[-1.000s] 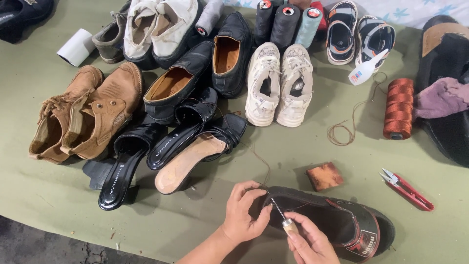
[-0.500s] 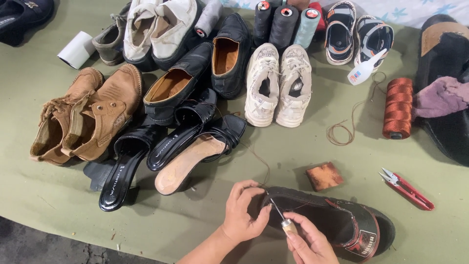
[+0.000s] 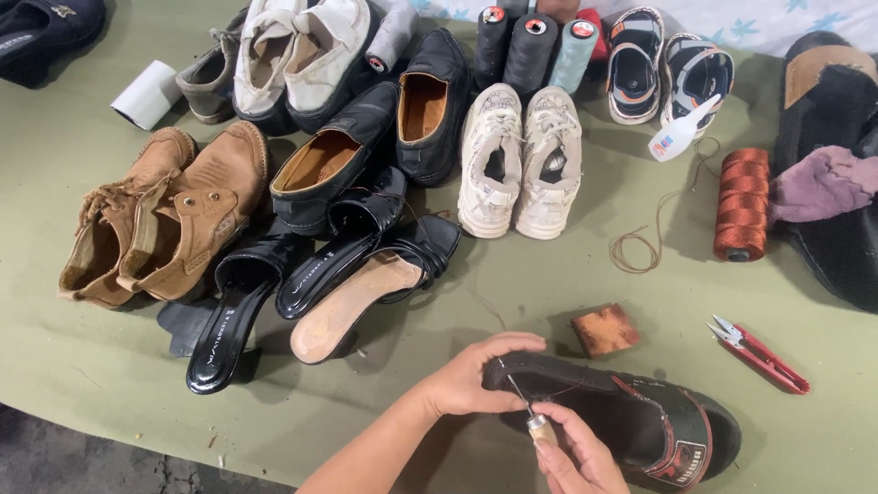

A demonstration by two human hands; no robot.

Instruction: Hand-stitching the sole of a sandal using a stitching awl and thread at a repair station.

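On the green table (image 3: 82, 366), a white roll (image 3: 146, 93) lies at the far left above a pair of tan boots (image 3: 165, 220), with black heeled sandals (image 3: 311, 274) and cream sneakers (image 3: 519, 160) further along. At the near edge the left hand (image 3: 480, 375) curls over the heel end of a black shoe (image 3: 640, 421), fingers pressed on it, while the right hand (image 3: 572, 453) pinches an awl (image 3: 530, 413) whose tip meets the shoe's rim. Further right lie a small brown block (image 3: 605, 329), a white glue bottle (image 3: 681, 133) with a blue-and-red label, an orange thread spool (image 3: 743, 203) and red snips (image 3: 759, 354).
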